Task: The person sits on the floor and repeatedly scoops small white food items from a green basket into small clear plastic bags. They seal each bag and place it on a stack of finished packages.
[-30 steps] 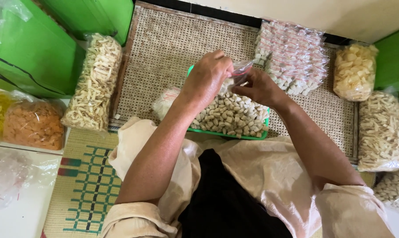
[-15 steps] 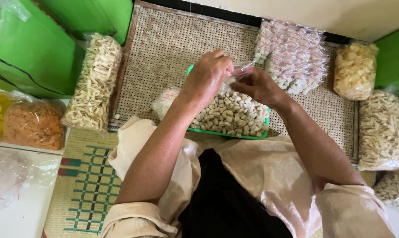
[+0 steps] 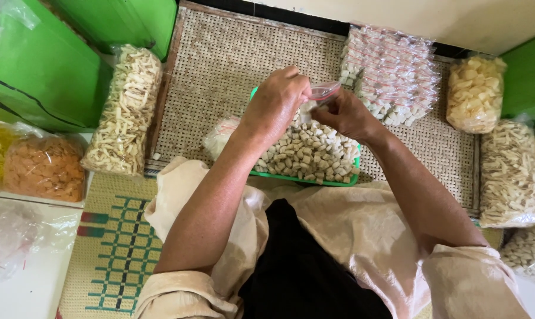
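From my feed, both hands meet just above the green plastic tray (image 3: 306, 177) heaped with pale, square-cut cracker pieces (image 3: 309, 150). The left hand (image 3: 279, 103) is closed, its fingers pinched on a small clear plastic pouch with a red strip at its mouth (image 3: 323, 90); the right hand (image 3: 345, 115) grips the same pouch from the other side, thumb and fingers curled toward its opening. The pouch sits between the two hands, touching both, directly over the heap, so I judge anything that slips would land back in the tray. I cannot tell how full the pouch is; the knuckles hide most of it.

Just beyond the right hand lies a stack of small filled clear pouches (image 3: 391, 74), laid in rows on the woven rattan mat (image 3: 220, 65), near enough to reach without shifting. Farther out on the right-hand side stand a clear bag of yellowish chips (image 3: 475, 94) and a clear bag of pale stick snacks (image 3: 508, 174). Well off to the left of the left hand rest a long clear bag of beige strip snacks (image 3: 125, 109) and a bag of orange crumbly snacks (image 3: 43, 168). Beside the left forearm lies a straw mat with a green grid pattern (image 3: 111, 248).
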